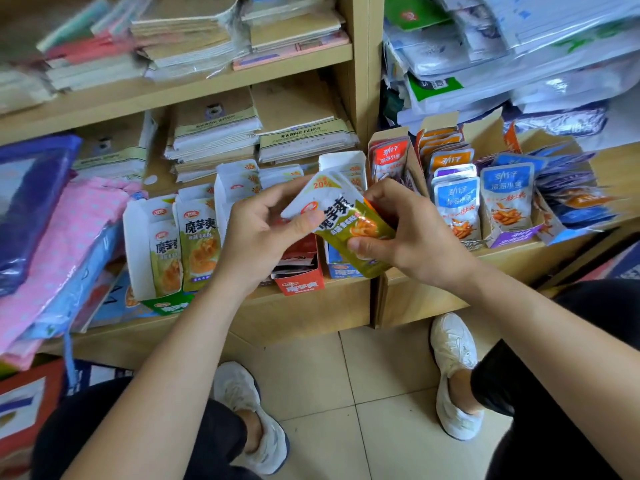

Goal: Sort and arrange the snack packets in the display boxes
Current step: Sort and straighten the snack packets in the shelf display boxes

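Left hand (266, 233): pinches green packet (349, 225) by its top corner.
Right hand (412, 237): grips its lower end, just above red box (299, 284).
Green box (169, 306): left, holds matching packets; probably slot this one upright, face forward.

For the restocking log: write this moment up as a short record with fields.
held item: green konjac snack packet, tilted, above the display boxes
left hand: pinches the packet's white upper end
right hand: grips its green lower end
matching stock: green packets upright in the green display box, far left
under the hands: red display box, blue display box
to the right: blue fish snack packets upright in a purple display box
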Motion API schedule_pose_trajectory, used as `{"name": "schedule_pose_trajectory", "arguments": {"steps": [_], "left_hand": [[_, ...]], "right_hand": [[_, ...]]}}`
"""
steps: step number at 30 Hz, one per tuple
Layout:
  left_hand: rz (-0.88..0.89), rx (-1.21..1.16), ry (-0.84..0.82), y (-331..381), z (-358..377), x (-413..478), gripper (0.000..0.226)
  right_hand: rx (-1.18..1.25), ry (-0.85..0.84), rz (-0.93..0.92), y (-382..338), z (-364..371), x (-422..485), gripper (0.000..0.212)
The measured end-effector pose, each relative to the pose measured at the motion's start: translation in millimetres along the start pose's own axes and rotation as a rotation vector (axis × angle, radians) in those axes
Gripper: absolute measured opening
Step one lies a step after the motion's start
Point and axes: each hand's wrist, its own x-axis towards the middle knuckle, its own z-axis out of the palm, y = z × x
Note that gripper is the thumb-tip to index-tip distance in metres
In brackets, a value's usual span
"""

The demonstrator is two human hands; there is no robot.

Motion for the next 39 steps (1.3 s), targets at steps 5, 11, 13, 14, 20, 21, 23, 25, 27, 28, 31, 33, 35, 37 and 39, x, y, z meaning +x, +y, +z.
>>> {"name": "schedule_pose_trajectory", "arguments": {"steps": [5, 11, 13, 14, 20, 21, 23, 25, 27, 28, 31, 33, 35, 37, 39], "left_hand": [[-0.092, 0.780, -0.322, -2, -34, -15, 0.081], [-0.011, 0.964, -0.139, -22, -24, -22, 0.024], [0.022, 0.942, 0.025, -23, -25, -21, 0.016], [0.047, 0.960, 0.112, -22, -24, -22, 0.016], [-0.081, 1.058, 0.378, -28, -20, -13, 0.039], [-0.121, 1.071, 0.388, -29, -21, -11, 0.044], [-0.188, 1.042, 0.394, -28, -22, -7, 0.046], [-0.243, 1.010, 0.377, -28, -22, -7, 0.044], [-0.293, 1.008, 0.371, -30, -22, -8, 0.055], [-0.290, 1.001, 0.363, -31, -22, -10, 0.067], [-0.153, 0.915, 0.334, -31, -22, -13, 0.091], [0.002, 0.893, 0.342, -26, -19, -15, 0.080], [0.176, 0.808, 0.382, -19, -13, -19, 0.053], [0.206, 0.606, 0.362, -10, -3, -26, 0.037], [-0.012, 0.351, 0.257, -1, 9, -32, 0.036]], "right_hand": [[0.253, 0.195, 0.184, 8, -3, 1, 0.040], [0.555, 0.268, 0.377, 14, -7, 0, 0.045], [0.610, 0.277, 0.398, 13, -8, 0, 0.044], [0.629, 0.276, 0.406, 12, -8, 0, 0.043], [0.687, 0.204, 0.454, 10, -3, -1, 0.038], [0.696, 0.193, 0.459, 10, -1, -2, 0.037], [0.719, 0.182, 0.471, 10, 4, -3, 0.035], [0.743, 0.171, 0.483, 10, 7, -4, 0.033], [0.769, 0.152, 0.494, 11, 10, -5, 0.034], [0.780, 0.140, 0.504, 11, 12, -6, 0.035], [0.809, 0.095, 0.530, 11, 17, -8, 0.041], [0.814, 0.076, 0.529, 10, 19, -9, 0.040], [0.821, 0.063, 0.519, 9, 21, -10, 0.036], [0.838, 0.052, 0.500, 7, 23, -11, 0.035], [0.853, 0.069, 0.472, 6, 27, -12, 0.039]]}}
